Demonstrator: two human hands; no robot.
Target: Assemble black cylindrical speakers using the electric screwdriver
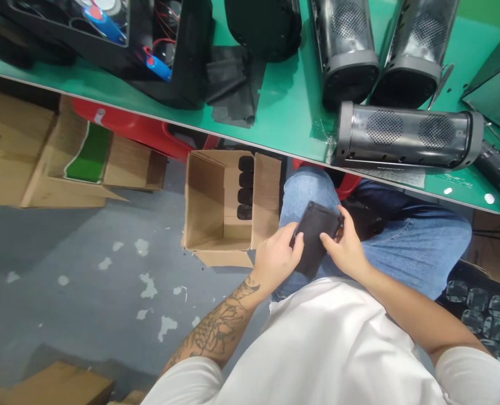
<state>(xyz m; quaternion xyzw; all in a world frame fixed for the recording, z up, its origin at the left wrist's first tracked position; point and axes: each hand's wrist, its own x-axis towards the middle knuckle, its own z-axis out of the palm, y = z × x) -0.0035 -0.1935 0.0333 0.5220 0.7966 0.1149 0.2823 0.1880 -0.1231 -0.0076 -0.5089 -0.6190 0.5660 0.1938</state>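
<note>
Over my lap I hold a flat black rectangular piece [314, 236] that looks like a panel or a case; its exact kind I cannot make out. My left hand [278, 252] grips its left edge, thumb on top. On the opposite edge my right hand [346, 245] closes round it, thumb lying on the face and fingers at the upper corner. The undersides of both hands are hidden. Just left of my knee stands an open cardboard box [205, 197], with several dark rounded pieces [245, 188] lined up along its right inner side.
On the green table [287, 118] lie dark fabric pieces [235, 84], a black housing [190, 56] with wires and blue cylinders, and clear-cased speaker units [408, 135] near the edge. A red stool [135, 132] and more cartons [13, 146] stand left. Clear parts [477, 301] lie right.
</note>
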